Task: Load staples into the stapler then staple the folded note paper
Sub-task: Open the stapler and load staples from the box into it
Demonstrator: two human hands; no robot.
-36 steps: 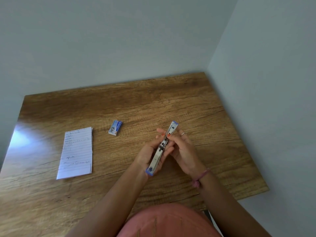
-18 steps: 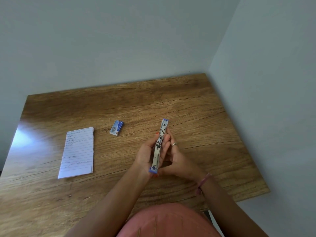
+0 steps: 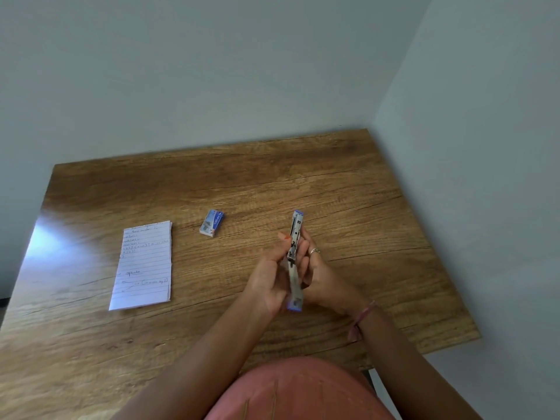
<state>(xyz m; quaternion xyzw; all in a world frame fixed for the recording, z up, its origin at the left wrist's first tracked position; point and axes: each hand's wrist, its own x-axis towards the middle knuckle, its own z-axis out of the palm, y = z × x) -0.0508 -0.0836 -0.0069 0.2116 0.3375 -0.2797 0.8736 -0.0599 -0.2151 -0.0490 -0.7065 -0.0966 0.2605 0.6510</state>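
A slim metal stapler with blue ends is swung fully open into one long strip, held above the table between both hands. My left hand grips it from the left side, and my right hand, with a ring on one finger, grips it from the right. A small blue staple box lies closed on the table to the left of my hands. Further left lies the folded lined note paper with handwriting on it, flat on the wood.
The wooden table stands in a corner, with walls at the back and right. Its right edge and front right corner are near my right forearm. A pink band circles my right wrist.
The opened stapler has turned from a tilt toward the right to nearly straight away from me, and both hands have closed in around its middle.
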